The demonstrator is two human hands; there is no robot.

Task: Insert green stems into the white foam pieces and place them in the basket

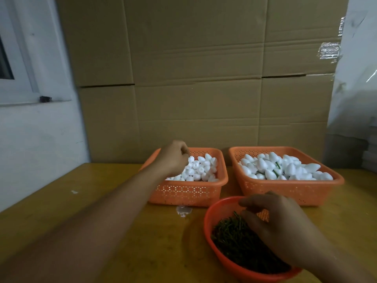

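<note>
- Our left hand [175, 158] reaches forward over the left orange basket [189, 190], fingers curled in toward the palm and dipped among the loose white foam pieces [201, 168]. We cannot tell whether a piece is already caught between the fingertips, as the curled fingers hide their own tips.
- Our right hand [279, 227] hangs over the round red bowl [210, 221] nearest to us, the fingers bent downward and spread a little, the fingertips close to the pile of dark green stems [234, 240]. Whether a stem is pinched there we cannot tell; the hand covers the spot.
- The red bowl sits at the front of the yellow-brown wooden table [102, 211], just in front of the gap between the two baskets.
- The left basket is rectangular, with perforated walls, and holds small white foam pieces with no stems showing.
- The right orange basket [289, 190] stands just beside it, apart by a narrow gap, and is heaped with larger pointed foam pieces [285, 167]; a few green stems [277, 165] show among them.
- A small white scrap [183, 211] lies on the table in front of the left basket, near the bowl.
- Flattened brown cardboard [193, 68] stands upright behind the baskets, a white wall with a window frame [18, 58] lies to the left, and clear plastic sheeting [357, 68] to the right.
</note>
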